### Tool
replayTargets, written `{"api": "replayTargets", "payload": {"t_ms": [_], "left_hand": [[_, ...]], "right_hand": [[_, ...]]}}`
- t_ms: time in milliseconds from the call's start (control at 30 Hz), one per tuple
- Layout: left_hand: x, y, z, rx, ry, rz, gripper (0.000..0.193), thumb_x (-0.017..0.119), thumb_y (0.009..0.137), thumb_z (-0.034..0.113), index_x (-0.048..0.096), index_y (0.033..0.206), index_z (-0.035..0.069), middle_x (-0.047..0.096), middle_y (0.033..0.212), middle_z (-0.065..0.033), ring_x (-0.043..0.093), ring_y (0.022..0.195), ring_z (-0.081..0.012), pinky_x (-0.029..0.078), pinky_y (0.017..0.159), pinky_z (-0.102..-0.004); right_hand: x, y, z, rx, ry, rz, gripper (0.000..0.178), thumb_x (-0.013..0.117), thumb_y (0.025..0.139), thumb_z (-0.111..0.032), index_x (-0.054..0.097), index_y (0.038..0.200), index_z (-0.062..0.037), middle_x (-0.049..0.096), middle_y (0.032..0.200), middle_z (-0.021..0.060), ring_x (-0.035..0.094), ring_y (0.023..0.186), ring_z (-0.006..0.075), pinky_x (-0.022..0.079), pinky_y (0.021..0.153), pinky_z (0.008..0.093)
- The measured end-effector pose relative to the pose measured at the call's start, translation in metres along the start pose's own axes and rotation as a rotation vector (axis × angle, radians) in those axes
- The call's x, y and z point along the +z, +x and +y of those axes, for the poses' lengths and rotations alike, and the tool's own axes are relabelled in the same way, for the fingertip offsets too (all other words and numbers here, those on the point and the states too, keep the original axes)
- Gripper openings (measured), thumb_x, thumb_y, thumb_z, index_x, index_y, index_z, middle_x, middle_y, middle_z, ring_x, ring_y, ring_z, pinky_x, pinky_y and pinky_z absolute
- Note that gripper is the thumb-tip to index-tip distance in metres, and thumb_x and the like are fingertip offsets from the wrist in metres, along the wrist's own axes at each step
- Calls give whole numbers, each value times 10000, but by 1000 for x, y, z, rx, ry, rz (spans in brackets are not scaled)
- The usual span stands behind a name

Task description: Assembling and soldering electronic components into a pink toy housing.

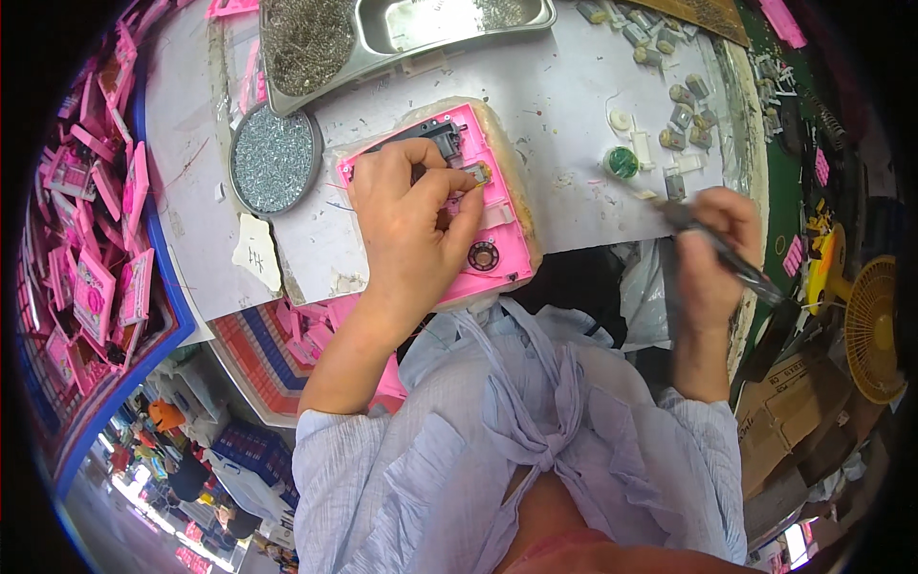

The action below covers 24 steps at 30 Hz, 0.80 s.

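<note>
A pink plastic housing [512,225] lies in front of me on a pale pad [502,129]. It carries a dark grey mechanism [442,136], a small motor [478,173] and a round black speaker grille [483,255]. My left hand [413,206] rests over the housing, thumb and index finger pinched together beside the motor; whatever is between them is hidden. Off to the right, my right hand [719,251] grips a black-handled tool [722,251], slightly blurred. Its pale tip points toward a small pot of green paste [621,162], a short way apart from it.
Left of the housing stands a round dish of small screws [275,158]. A metal tray [411,48] with springs is at the back. Several small motors [681,115] and white plastic parts [683,164] lie at right. A crate of pink housings [91,287] borders the left; a yellow fan [870,330] is at far right.
</note>
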<state>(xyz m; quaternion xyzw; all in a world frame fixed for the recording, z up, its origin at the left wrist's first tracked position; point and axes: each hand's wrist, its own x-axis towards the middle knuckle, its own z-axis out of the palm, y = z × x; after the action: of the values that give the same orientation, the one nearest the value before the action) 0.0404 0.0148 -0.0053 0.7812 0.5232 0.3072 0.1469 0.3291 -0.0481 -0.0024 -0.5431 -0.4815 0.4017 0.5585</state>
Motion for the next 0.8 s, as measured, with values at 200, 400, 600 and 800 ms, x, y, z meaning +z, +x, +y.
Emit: {"api": "replayTargets", "payload": {"t_ms": [200,400,600,800], "left_hand": [[0,2,0,-1,35,-15,152,801,689,82,700,803,82,558,925,-61,501,904,-265,386,824,-386],[0,2,-4,19,27,-15,168,793,680,81,684,807,95,567,943,-26,492,884,-257,349,774,-402],[1,2,-6,32,43,-14,158,791,691,100,685,809,99,576,956,-28,506,904,-256,351,788,-399],[1,2,-7,51,39,1,158,788,692,97,696,820,103,584,967,-26,511,914,-257,353,792,-400]], "right_hand": [[40,9,14,-78,41,-282,293,795,824,-20,625,1062,-11,649,893,45,561,747,80,445,667,225],[45,14,17,-106,-4,-322,274,795,829,-27,633,1049,-7,648,890,40,555,741,80,442,657,228],[50,17,16,-118,-2,-334,278,798,827,-36,635,1050,-7,647,887,43,553,743,77,443,647,229],[53,19,15,-130,-34,-331,276,798,817,-31,638,1040,-13,644,838,29,541,700,78,434,622,226]]}}
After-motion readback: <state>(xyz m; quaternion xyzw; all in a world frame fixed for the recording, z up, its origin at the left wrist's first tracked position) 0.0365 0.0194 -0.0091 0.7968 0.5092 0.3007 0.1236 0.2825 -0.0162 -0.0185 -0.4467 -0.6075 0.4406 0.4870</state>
